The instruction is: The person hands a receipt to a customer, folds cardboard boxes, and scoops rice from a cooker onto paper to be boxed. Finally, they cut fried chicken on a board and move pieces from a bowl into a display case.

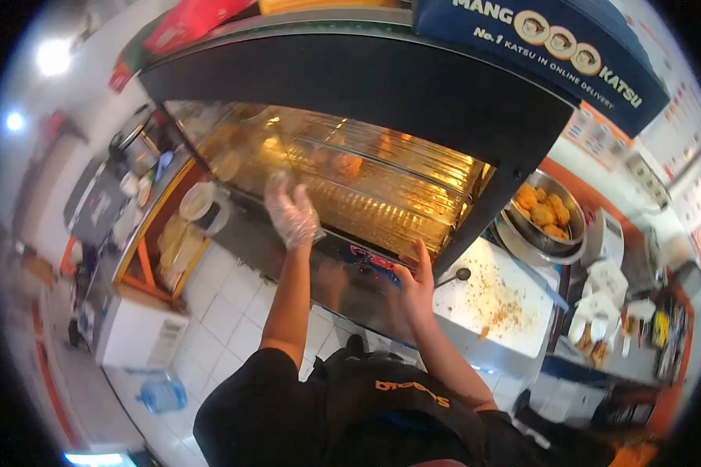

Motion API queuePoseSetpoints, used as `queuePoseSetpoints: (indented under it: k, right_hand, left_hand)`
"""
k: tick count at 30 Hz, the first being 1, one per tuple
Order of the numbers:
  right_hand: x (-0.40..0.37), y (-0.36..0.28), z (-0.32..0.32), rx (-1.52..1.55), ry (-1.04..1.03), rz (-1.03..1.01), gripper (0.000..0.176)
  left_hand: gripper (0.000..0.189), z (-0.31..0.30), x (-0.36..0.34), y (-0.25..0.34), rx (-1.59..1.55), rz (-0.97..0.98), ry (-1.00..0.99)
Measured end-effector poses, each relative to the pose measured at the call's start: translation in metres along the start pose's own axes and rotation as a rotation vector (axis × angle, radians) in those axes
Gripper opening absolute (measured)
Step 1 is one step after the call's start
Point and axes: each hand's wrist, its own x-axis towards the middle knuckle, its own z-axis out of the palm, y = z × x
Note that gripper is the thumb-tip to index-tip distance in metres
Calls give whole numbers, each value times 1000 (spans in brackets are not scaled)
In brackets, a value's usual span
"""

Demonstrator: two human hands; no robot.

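A lit food warmer [350, 78] with a black frame and wire racks stands in front of me. On a rack inside lies a golden-brown fried piece [349, 163]. My left hand [292, 214], in a clear plastic glove, is raised at the warmer's front glass, fingers spread and holding nothing. Bare and lower down, my right hand [417, 286] is beside the warmer's lower right corner with its fingers apart and nothing in them. Close to its right is a small dark round-ended handle [463, 274].
Right of the warmer, a metal bowl [572, 233] holds several fried pieces [541, 208]. Crumbs cover a white cutting board [475, 288], with a blue-handled knife [557, 297] at its edge. A dark blue box [475, 35] sits on the warmer. A water jug [162, 395] lies on the floor.
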Motion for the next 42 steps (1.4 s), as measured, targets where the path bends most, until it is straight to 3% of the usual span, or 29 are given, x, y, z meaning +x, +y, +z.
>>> queuePoseSetpoints:
  k: [3,6,9,10,12,15,18,19,21,23,25,27,30,31,33,35,37,38,39,41,42]
  right_hand:
    - [5,26,34,-149,267,-60,74]
    - [10,29,43,-87,502,-34,77]
    - [22,34,42,-126,620,4,76]
    - [26,46,42,-263,649,-66,77]
    - [27,50,47,-403,680,-141,77]
    - [21,41,62,-287,579,-96,83]
    - [16,52,64,-245,137,-114,89]
    - [12,61,57,-238,72,-198,70]
    - [-5,46,34,-224,-141,-6,45]
    - [-18,24,-6,-217,-79,301,30]
    - [-25,22,-73,-34,210,396,27]
    - [-13,34,-151,-38,633,232,25]
    - [30,1,-247,24,928,108,26]
    - [49,-13,-270,25,978,121,28]
    - [84,-34,-303,31,1015,136,30]
    - [112,-49,-321,38,1256,317,34]
    - [123,-36,-351,113,1150,361,34]
    - [131,-24,-364,184,1054,405,34]
    - [139,-9,-375,186,1040,406,34]
    - [154,14,-392,240,1123,197,27]
    - [152,16,-393,139,1130,211,21]
  left_hand:
    - [40,-1,12,-17,75,-19,29]
    - [41,-3,10,1,186,93,110]
    - [41,-9,-4,34,2,227,-11]
    - [41,-11,-9,40,-10,230,-14]
    - [39,-12,-16,50,-206,107,-11]
    - [38,-40,-14,73,-419,217,-23]
    - [32,-72,-18,103,-658,200,-185]
    - [33,-80,-15,111,-694,239,-288]
    - [32,-78,-21,115,-790,319,-357]
    - [30,-77,-28,116,-777,359,-407]
    - [27,-79,-28,125,-762,427,-447]
    - [25,-79,-50,114,-755,404,-540]
    - [19,-88,-77,109,-722,403,-709]
    - [19,-88,-82,116,-725,409,-707]
    - [15,-91,-91,132,-756,414,-919]
    - [15,-93,-112,144,-665,356,-1016]
    - [17,-90,-133,159,-762,216,-1196]
    - [17,-89,-142,170,-821,56,-1261]
    - [17,-86,-152,179,-809,53,-1252]
    - [17,-78,-175,195,-653,160,-1246]
    - [16,-67,-186,203,-814,75,-1254]
